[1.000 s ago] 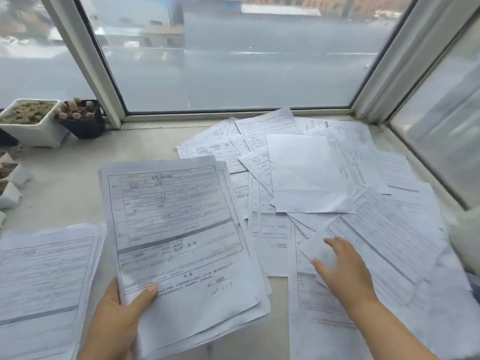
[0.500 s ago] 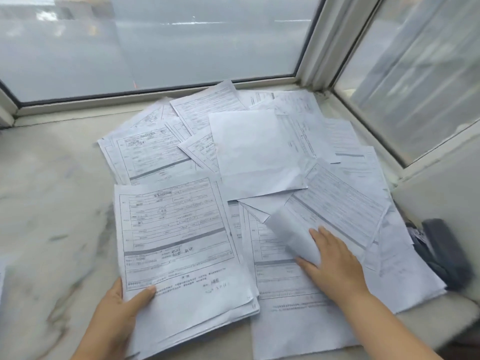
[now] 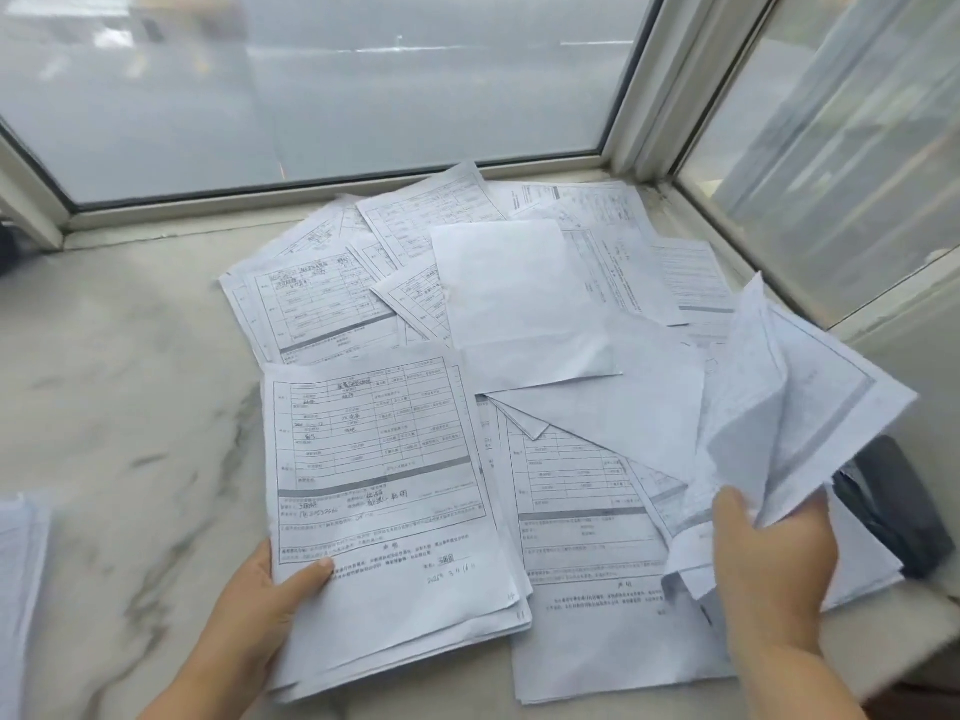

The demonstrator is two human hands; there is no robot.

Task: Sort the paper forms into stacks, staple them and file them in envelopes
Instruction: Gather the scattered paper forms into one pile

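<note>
Head view: the left hand point(image 3: 260, 610) grips the lower left corner of a stack of white printed paper forms point(image 3: 384, 506), thumb on top. The right hand point(image 3: 774, 558) pinches several lifted white form sheets point(image 3: 779, 407), which curl upward. Loose white forms point(image 3: 519, 304) lie scattered on the pale marble sill point(image 3: 114, 397). A dark grey stapler-like object point(image 3: 893, 511) lies at the right edge.

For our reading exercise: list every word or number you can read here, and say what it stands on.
Stack of forms held in the left hand: printed grid and handwriting, too blurred to read.
Loose forms on the sill: too small and blurred.
Blank sheet: no text.
</note>
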